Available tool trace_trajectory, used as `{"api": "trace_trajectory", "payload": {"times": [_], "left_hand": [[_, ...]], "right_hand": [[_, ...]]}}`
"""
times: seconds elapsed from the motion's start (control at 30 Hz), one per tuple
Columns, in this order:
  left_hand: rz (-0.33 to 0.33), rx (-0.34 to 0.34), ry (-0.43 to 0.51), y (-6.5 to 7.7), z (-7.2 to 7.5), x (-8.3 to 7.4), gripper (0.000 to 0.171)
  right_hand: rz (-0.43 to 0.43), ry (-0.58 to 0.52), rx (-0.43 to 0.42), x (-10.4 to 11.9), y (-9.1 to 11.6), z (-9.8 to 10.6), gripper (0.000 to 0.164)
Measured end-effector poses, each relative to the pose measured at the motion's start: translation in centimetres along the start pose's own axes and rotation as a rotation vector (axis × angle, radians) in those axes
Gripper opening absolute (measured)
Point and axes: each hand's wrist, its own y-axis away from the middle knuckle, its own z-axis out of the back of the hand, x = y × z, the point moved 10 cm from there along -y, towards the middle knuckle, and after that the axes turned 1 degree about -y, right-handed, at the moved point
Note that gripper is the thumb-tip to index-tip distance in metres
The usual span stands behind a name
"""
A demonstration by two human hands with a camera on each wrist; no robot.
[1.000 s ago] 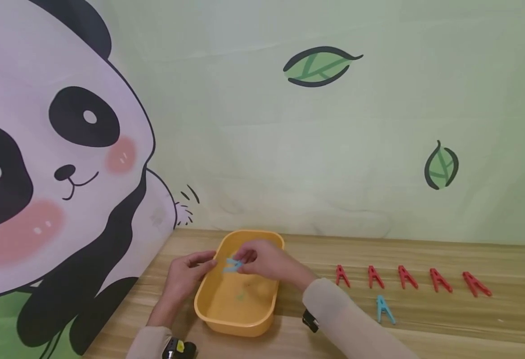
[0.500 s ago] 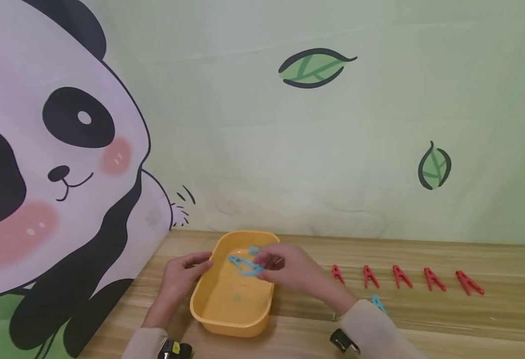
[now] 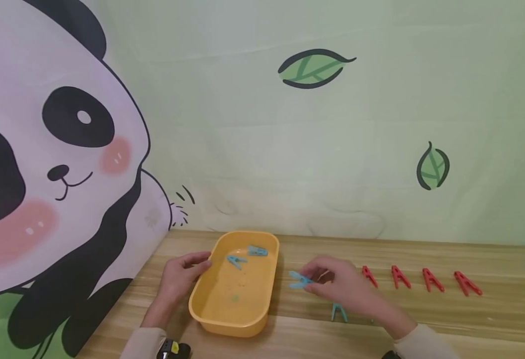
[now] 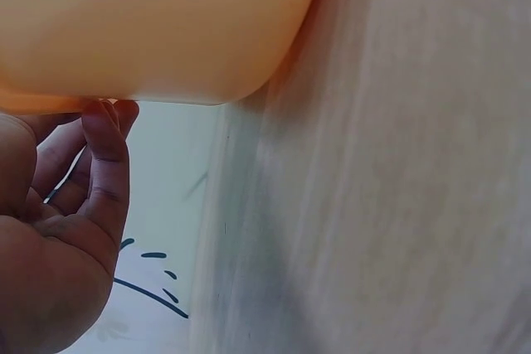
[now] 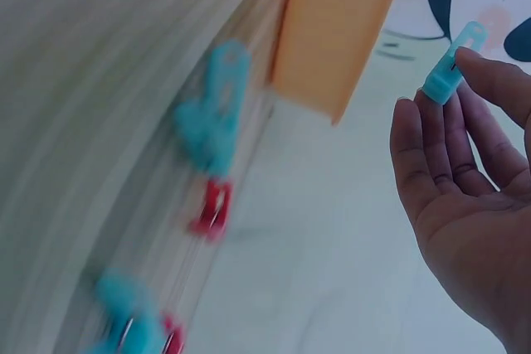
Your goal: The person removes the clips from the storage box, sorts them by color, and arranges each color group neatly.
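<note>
My right hand (image 3: 345, 286) pinches a light blue clothespin (image 3: 299, 280) in the air to the right of the yellow plastic basin (image 3: 231, 326). In the right wrist view, that clothespin (image 5: 456, 64) sits between thumb and fingertips. At the basin's left rim, my left hand (image 3: 179, 279) grips the edge between thumb and fingers, as the left wrist view also shows. Two blue clothespins, one flat (image 3: 257, 251) and one on its side (image 3: 236, 261), lie inside the basin's far end. Below my right hand another blue clothespin (image 3: 339, 312) lies on the table, partly covered.
Several red clothespins (image 3: 433, 280) lie in a row on the wooden table (image 3: 469, 324) to the right; my right hand hides part of the row. A second blue one (image 5: 133, 321) on the table shows blurred in the right wrist view. A panda-print backdrop (image 3: 244, 149) stands behind.
My right hand has come out of the basin and moved right with a blue clothespin, now over the table. My left hand has stayed at the rim.
</note>
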Motion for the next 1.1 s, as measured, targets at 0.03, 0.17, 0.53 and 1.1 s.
{"api": "trace_trajectory", "payload": {"times": [0.03, 0.17, 0.53, 1.1], "left_hand": [[0.002, 0.001, 0.003, 0.0, 0.0, 0.0, 0.032], [0.010, -0.001, 0.012, -0.1, 0.2, 0.2, 0.033], [-0.004, 0.002, 0.020, -0.2, 0.1, 0.2, 0.033], [-0.001, 0.003, 0.033, -0.1, 0.1, 0.2, 0.032]], "right_hand": [[-0.009, 0.012, -0.002, -0.3, 0.3, 0.5, 0.018], [-0.037, 0.028, -0.006, -1.4, 1.5, 2.0, 0.018], [-0.052, 0.086, -0.026, -2.9, 3.8, 4.9, 0.017], [-0.121, 0.207, -0.046, -6.8, 7.5, 10.2, 0.019]]}}
